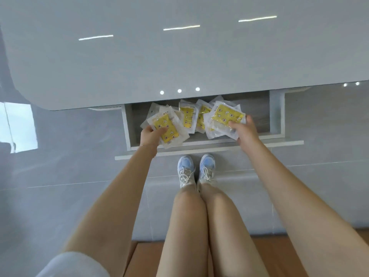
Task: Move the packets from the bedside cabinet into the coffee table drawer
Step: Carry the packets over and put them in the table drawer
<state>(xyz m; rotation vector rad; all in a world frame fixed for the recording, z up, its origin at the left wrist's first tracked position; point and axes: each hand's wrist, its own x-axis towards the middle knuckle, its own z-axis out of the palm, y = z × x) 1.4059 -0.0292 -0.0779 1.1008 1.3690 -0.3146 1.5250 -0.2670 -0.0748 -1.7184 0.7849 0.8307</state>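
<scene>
The coffee table drawer [276, 116] stands pulled out under the glossy white tabletop [179, 56]. Several clear packets with yellow patterned inserts lie inside it, some loose in the middle [188, 118]. My left hand [150, 134] grips a stack of packets [167, 128] over the drawer's left part. My right hand [244, 128] grips another stack of packets [225, 118] over the drawer's middle right. The drawer's right part shows bare wood-grain bottom.
The drawer front [209, 149] juts out just beyond my shoes [196, 168] and legs. Grey tiled floor [60, 156] lies left and right of the drawer. A wooden seat edge [147, 256] shows at the bottom.
</scene>
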